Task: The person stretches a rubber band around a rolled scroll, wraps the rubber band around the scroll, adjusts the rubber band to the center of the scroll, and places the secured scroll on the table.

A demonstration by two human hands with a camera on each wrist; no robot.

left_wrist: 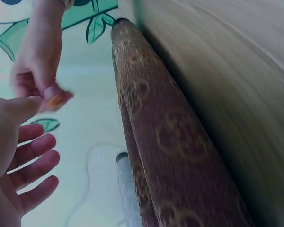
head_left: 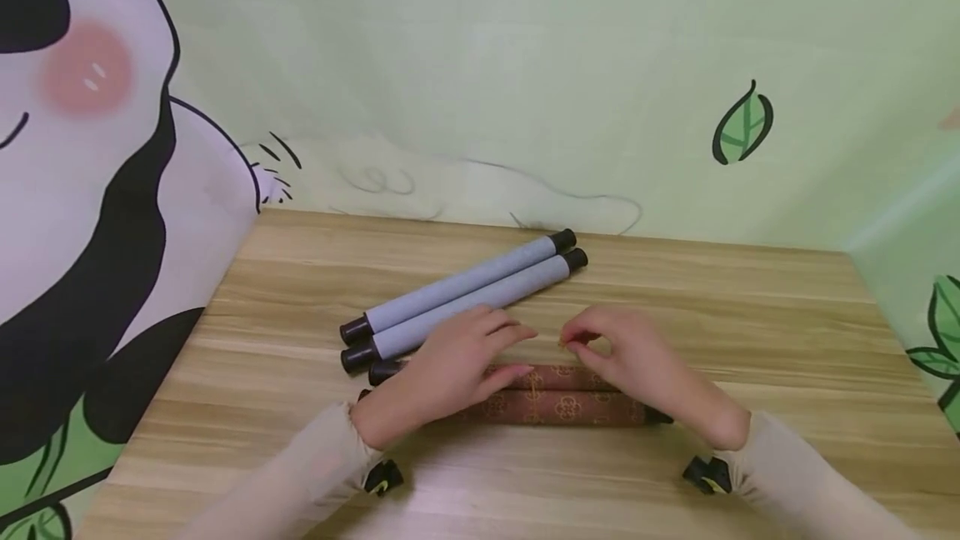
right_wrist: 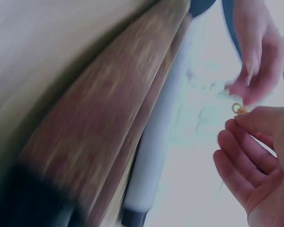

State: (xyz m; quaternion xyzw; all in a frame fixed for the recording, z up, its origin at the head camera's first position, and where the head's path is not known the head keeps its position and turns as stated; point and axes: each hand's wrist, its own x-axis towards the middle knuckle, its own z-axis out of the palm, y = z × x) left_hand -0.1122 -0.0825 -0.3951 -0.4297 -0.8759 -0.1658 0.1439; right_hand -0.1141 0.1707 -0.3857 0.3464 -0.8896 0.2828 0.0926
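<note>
A small gold-coloured piece with a ring point(right_wrist: 240, 110) sits at the fingertips of the right hand point(head_left: 633, 348), just right of the centre of the head frame, above the brown rolls. That hand pinches the piece between thumb and forefinger, its other fingers loosely bent in the right wrist view. The left hand point(head_left: 465, 352), just left of the piece, is spread, its thumb apart from four relaxed fingers, with nothing in its grip; whether its thumb touches the right hand I cannot tell.

Below the hands, in the lower middle, two brown rolls point(head_left: 567, 407) with a gold flower pattern and black ends lie side by side, partly hidden by hands and wrists. Two grey-blue rolls point(head_left: 461, 282), also black-ended, lie next to each other at a slant, their far ends up towards the top middle.

All four rolls lie on a wood-grain table point(head_left: 750, 332). Both forearms, in pale sleeves point(head_left: 802, 473), reach in from the lower corners. Behind stands a pale green wall point(head_left: 487, 65), with a panda drawing point(head_left: 75, 157) filling the left side and one single leaf point(head_left: 744, 130) at upper right.
</note>
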